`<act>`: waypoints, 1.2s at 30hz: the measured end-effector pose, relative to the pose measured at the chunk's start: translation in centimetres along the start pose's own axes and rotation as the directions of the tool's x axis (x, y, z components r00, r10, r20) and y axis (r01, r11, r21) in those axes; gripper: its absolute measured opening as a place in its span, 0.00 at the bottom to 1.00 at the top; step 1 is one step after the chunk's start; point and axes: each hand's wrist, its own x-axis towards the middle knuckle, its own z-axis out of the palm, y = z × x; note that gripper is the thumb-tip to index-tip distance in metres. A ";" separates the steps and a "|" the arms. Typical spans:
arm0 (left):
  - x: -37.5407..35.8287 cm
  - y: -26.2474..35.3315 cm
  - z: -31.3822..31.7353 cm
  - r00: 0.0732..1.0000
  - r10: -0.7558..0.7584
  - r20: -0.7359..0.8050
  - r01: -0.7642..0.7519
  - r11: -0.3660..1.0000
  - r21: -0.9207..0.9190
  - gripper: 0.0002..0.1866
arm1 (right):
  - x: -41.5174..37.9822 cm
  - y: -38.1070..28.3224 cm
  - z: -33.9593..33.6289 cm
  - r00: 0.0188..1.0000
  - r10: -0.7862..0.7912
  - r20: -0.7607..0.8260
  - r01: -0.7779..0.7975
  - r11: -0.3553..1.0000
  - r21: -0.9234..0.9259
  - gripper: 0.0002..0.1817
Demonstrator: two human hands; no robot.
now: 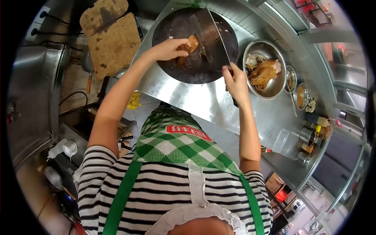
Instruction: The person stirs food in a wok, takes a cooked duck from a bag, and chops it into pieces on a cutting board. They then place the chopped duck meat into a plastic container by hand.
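Note:
My left hand (171, 48) is closed on a piece of browned cooked poultry (192, 44), pressing it onto the round dark chopping board (172, 71). In my right hand (236, 80) is the handle of a cleaver (213, 41). Its broad blade stretches away from me over the board, just right of the meat, and hides part of the board behind it. Small scraps lie around the board's far side. To the right stands a steel bowl (283, 80) holding a large piece of browned poultry (266, 73) and paler pieces.
The board rests on a steel counter (188, 96). Small bowls, among them one with orange-brown contents (302, 96), and several containers line the counter's right side. Wooden boards (111, 47) lean at the far left, near a pan with a wooden handle (89, 81).

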 end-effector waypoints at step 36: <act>-6.7 -2.1 4.9 0.645 -0.260 -0.718 0.088 0.959 -0.268 0.11 | 8.1 2.3 5.8 0.936 0.100 0.338 -0.153 0.979 0.134 0.16</act>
